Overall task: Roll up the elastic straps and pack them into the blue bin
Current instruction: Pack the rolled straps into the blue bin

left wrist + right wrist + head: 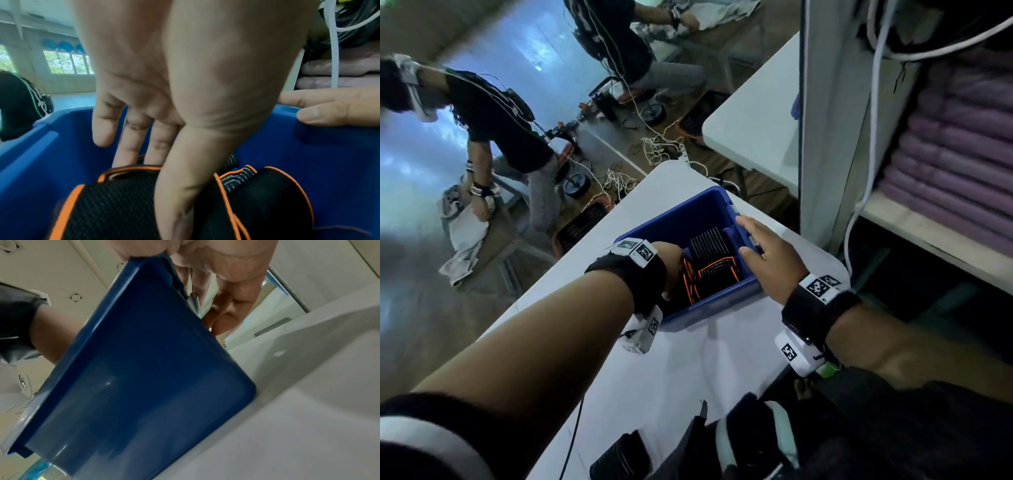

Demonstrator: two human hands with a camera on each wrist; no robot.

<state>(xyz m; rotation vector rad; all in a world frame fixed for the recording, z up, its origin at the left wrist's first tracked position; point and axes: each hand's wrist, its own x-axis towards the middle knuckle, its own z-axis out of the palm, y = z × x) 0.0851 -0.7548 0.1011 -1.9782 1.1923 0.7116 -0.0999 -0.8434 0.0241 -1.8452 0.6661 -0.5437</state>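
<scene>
On the desk (688,370), the left hand (164,100) pinches a rolled elastic strap (115,204) low inside the blue bin (709,308) and should seat it snugly beside the other roll, while the right hand (767,260) rests open-fingered on the rim.

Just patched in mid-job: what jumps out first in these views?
The deep blue plastic bin on the white table draws the eye, with black mesh elastic straps edged in orange rolled up inside it. The left hand reaches down into the bin, thumb and fingers around one rolled strap, while the right hand rests with straight fingers on the bin's right rim. To the right, folded purple cloth is stacked on a shelf.
</scene>
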